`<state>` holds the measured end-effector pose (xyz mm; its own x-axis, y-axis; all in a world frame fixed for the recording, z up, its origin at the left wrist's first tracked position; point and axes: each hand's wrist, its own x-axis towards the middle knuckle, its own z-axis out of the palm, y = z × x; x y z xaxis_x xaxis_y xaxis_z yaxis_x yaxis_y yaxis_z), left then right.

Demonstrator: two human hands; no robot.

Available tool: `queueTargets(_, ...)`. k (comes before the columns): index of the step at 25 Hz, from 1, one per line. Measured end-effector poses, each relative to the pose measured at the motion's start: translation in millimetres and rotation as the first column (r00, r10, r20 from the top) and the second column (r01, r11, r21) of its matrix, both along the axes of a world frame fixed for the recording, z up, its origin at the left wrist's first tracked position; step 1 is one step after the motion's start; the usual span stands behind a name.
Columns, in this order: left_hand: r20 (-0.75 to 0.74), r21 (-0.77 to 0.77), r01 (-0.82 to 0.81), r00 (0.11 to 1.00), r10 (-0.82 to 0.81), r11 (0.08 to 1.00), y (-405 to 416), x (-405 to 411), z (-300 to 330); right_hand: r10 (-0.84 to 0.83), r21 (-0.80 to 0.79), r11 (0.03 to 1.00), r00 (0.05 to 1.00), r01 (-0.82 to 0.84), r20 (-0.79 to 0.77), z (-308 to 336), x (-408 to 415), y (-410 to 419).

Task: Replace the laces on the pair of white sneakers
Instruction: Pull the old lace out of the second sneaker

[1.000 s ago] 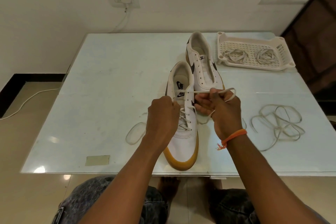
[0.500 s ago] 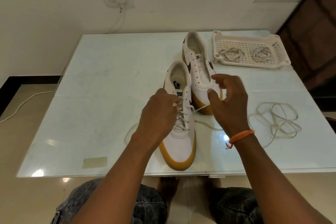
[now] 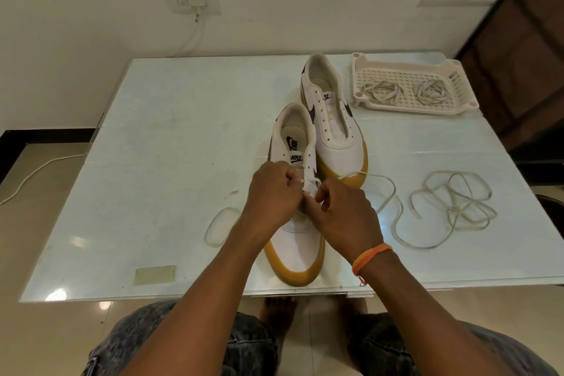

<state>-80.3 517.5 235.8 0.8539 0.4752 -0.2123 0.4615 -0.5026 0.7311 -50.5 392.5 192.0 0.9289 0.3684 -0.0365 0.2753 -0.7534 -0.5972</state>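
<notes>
While both hands are pinching the lace (image 3: 389, 192) over the near sneaker (image 3: 300, 223) at six o'clock on the tabletop (image 3: 183, 131), left grip (image 3: 273, 195) and right grip (image 3: 345, 210) are working limp, light cord, probably best held near its tip.

The person is showing two bare forearms with no sleeves reaching the wrists. The right wrist is wearing a thin orange thread band (image 3: 370, 257) with a short loose end. The legs are wearing dark, mottled grey denim (image 3: 250, 342).
</notes>
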Motion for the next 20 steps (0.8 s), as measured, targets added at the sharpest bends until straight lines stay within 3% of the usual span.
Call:
queueTargets(2,-0.123,-0.336,-0.228,0.973,0.197,0.914,7,2,6,-0.001,-0.023,1.000,1.000,0.002,0.016,0,-2,2)
queueTargets(3,-0.201,-0.525,-0.336,0.942,0.270,0.782,12,1,12,-0.011,-0.020,1.000,1.000,0.011,0.025,0,-3,3)
queueTargets(4,-0.255,-0.612,-0.402,0.916,0.311,0.681,16,-1,15,-0.025,-0.013,1.000,0.999,0.025,0.026,0,-3,3)
queueTargets(5,-0.249,-0.615,-0.414,0.909,0.333,0.671,20,-2,16,-0.037,-0.003,0.999,0.999,0.037,0.024,0,-4,4)
queueTargets(6,-0.188,-0.486,-0.372,0.928,0.322,0.791,22,-4,15,-0.046,0.001,0.999,0.999,0.046,0.017,-1,-5,4)
queueTargets(7,-0.095,-0.213,-0.283,0.959,0.268,0.935,22,-5,12,-0.051,0.001,0.999,0.999,0.051,0.015,-1,-5,4)
queueTargets(8,0.002,0.128,-0.188,0.982,0.189,0.974,20,-6,9,-0.059,-0.003,0.998,0.998,0.059,0.015,-2,-6,4)
queueTargets(9,0.059,0.376,-0.104,0.994,0.088,0.921,16,-7,10,-0.067,-0.005,0.998,0.998,0.067,0.017,-2,-6,4)
queueTargets(10,0.060,0.512,-0.036,0.998,0.006,0.858,13,-6,10,-0.071,-0.005,0.997,0.997,0.071,0.015,-1,-7,4)
queueTargets(17,-0.221,0.725,0.231,0.970,-0.098,0.649,5,-8,6,-0.055,-0.045,0.997,0.998,0.055,0.010,1,-9,5)
queueTargets(18,-0.268,0.707,0.263,0.959,-0.096,0.656,3,-7,8,-0.055,-0.043,0.998,0.998,0.055,0.007,1,-8,5)
queueTargets(20,-0.314,0.546,0.227,0.948,-0.054,0.807,8,-2,8,-0.055,-0.028,0.998,0.998,0.055,-0.004,0,-8,4)
